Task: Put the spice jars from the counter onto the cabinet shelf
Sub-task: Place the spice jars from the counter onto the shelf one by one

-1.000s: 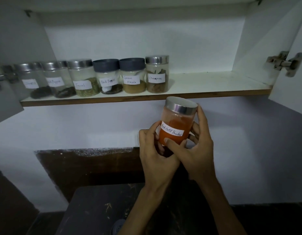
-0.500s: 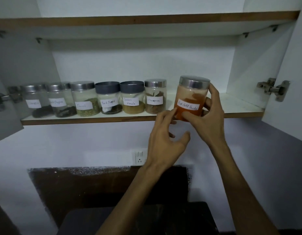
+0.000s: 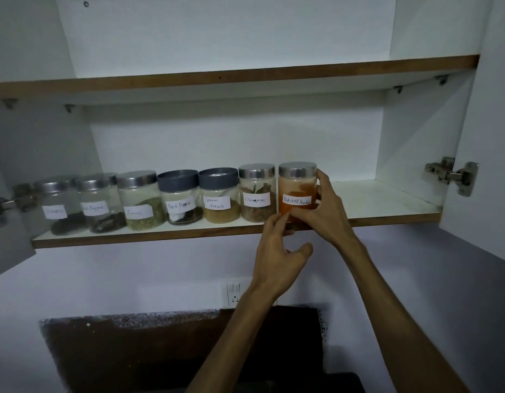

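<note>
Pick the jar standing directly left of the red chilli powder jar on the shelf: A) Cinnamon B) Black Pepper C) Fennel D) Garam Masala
A: the Cinnamon jar stands right beside the red chilli powder jar, at the right end of the row on the cabinet shelf, where the right hand grips the chilli jar.

Both bare arms reach up and forward, close together. The right hand (image 3: 326,217) is raised highest, fingers spread and curled around a jar (image 3: 296,191), thumb across its front. The left hand (image 3: 277,251) sits lower, fingertips touching the jar's base, thumb sticking out sideways.
</note>
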